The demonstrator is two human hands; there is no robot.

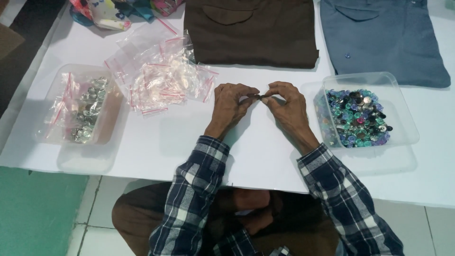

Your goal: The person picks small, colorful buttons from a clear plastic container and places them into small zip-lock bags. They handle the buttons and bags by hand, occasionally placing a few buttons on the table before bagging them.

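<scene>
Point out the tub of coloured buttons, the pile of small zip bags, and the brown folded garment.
tub of coloured buttons [400,109], head view, bare right wall.
pile of small zip bags [163,78], head view, middle of heap.
brown folded garment [265,40], head view, centre of cloth.

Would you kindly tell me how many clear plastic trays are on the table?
2: the left tray holds small bagged items beside the loose bags; the right tray holds mixed coloured buttons, right of the hands.

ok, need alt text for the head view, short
Seen from above, a person's left hand and right hand meet over a white table, pinching a small dark object between fingertips. A clear tray of coloured buttons sits right, zip bags left, folded brown and blue shirts behind.
</scene>
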